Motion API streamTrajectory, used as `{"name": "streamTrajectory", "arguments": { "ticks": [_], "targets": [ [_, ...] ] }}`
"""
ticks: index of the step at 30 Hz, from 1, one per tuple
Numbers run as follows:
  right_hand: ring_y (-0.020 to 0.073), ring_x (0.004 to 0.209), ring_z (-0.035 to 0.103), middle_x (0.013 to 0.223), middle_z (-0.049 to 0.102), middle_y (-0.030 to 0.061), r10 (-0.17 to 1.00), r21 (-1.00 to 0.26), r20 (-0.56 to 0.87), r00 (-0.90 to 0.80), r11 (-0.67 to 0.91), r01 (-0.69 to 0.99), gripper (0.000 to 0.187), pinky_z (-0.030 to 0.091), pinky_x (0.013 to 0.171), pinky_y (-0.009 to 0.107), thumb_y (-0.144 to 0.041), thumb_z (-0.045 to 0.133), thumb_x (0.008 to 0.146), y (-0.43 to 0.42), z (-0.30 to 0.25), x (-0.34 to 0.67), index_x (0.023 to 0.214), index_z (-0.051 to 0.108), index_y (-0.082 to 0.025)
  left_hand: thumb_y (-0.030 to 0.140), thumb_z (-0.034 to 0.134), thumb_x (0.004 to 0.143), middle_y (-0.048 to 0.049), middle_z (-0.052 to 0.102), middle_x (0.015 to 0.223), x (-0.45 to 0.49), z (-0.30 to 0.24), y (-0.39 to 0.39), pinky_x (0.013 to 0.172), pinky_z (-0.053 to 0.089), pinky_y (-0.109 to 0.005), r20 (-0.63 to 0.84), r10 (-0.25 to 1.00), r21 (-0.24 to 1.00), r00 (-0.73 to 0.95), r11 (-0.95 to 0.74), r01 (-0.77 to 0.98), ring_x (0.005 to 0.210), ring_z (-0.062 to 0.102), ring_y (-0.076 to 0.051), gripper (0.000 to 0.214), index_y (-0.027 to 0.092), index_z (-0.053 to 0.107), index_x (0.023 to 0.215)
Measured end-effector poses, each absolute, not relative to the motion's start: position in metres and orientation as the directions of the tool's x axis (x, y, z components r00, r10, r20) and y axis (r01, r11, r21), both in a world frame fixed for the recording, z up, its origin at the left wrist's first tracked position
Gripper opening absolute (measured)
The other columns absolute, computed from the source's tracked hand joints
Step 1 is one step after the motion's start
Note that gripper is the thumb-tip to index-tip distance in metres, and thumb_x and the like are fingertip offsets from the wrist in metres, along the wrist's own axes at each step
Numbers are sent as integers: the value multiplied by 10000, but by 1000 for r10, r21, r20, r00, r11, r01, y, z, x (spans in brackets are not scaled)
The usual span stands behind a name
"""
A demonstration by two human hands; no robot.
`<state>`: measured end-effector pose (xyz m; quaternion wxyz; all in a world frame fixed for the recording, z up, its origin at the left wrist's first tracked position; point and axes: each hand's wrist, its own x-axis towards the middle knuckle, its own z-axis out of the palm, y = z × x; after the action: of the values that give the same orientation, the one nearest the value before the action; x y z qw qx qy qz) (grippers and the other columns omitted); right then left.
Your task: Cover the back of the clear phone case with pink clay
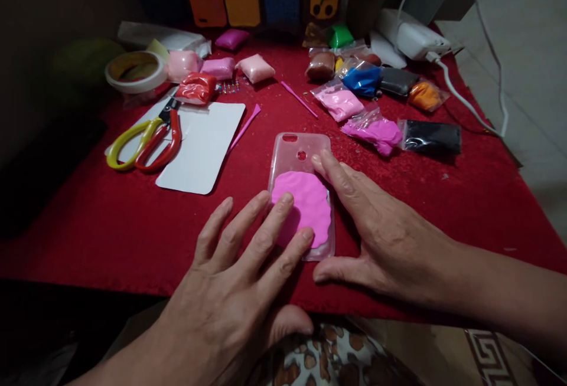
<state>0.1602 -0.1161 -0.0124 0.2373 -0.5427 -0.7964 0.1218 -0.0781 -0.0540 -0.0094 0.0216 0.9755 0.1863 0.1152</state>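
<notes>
A clear phone case lies on the red cloth in front of me, its camera cutout at the far end. Over its middle and lower part is a flattened sheet of pink clay with a wavy edge. My left hand has its fingers spread, two fingertips resting on the clay and the thumb off the case. At the case's right side, my right hand is stretched out, with its fingertips by the upper right edge and its thumb apart near the lower corner.
Scissors lie on a white card at the left, near a roll of tape. Pink sticks and several bags of coloured clay lie farther back. A white charger with a cable stands at the back right.
</notes>
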Motion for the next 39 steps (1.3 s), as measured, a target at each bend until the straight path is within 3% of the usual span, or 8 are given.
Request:
{"name": "streamTrajectory", "arguments": {
  "ticks": [7, 12, 18, 22, 27, 31, 39],
  "targets": [
    [311, 1532, 193, 1656, 182, 226, 928, -452, 228, -296, 370, 812, 1175, 304, 1182, 579, -583, 700, 820, -116, -13, 161, 1598, -73, -160, 618, 524, 917, -103, 422, 1565, -80, -10, -55, 1228, 151, -444, 240, 394, 150, 887, -918, 367, 1490, 273, -294, 632, 259, 507, 1438],
    [298, 1534, 195, 1647, 199, 239, 929, -444, 229, -290, 365, 818, 1168, 294, 1193, 560, -551, 726, 812, -117, -13, 161, 1596, -15, -107, 616, 538, 913, -71, 463, 1540, -80, -15, -56, 1232, 141, -444, 243, 362, 127, 900, -932, 341, 1492, 275, -290, 568, 310, 560, 1391],
    [308, 1530, 204, 1649, 203, 227, 931, -446, 225, -289, 362, 818, 1164, 303, 1186, 585, -517, 739, 817, -117, -11, 159, 1600, -37, -145, 628, 557, 899, -47, 438, 1562, -80, -14, -53, 1233, 161, -453, 242, 352, 112, 904, -936, 334, 1486, 298, -282, 594, 341, 518, 1418],
    [314, 1528, 206, 1651, 211, 215, 932, -443, 231, -278, 355, 823, 1185, 298, 1192, 586, -532, 743, 807, -118, -12, 158, 1601, -58, -171, 687, 545, 860, -130, 364, 1590, -81, -7, -45, 1198, 224, -483, 194, 362, 126, 912, -931, 343, 1487, 252, -324, 766, 248, 429, 1476],
    [297, 1529, 212, 1631, 245, 246, 931, -412, 238, -277, 355, 839, 1175, 296, 1203, 534, -521, 761, 794, -117, -12, 158, 1591, 18, -82, 809, 449, 792, -195, 315, 1603, -76, -7, -35, 1181, 215, -537, 198, 371, 96, 907, -929, 359, 1475, 243, -387, 962, 146, 406, 1488],
    [285, 1526, 229, 1619, 259, 267, 930, -399, 230, -286, 358, 844, 1157, 299, 1205, 498, -518, 766, 788, -116, -10, 158, 1572, 78, -18, 791, 424, 814, -192, 301, 1614, -71, -6, -33, 1185, 198, -549, 177, 374, 84, 910, -927, 365, 1483, 228, -390, 935, 147, 420, 1491],
    [283, 1525, 233, 1621, 258, 261, 930, -385, 229, -289, 359, 850, 1149, 309, 1199, 507, -511, 763, 796, -116, -10, 158, 1572, 70, -22, 724, 480, 852, -168, 311, 1613, -72, -6, -32, 1201, 179, -541, 180, 363, 105, 914, -931, 349, 1497, 204, -374, 820, 170, 476, 1457]
  ]
}}
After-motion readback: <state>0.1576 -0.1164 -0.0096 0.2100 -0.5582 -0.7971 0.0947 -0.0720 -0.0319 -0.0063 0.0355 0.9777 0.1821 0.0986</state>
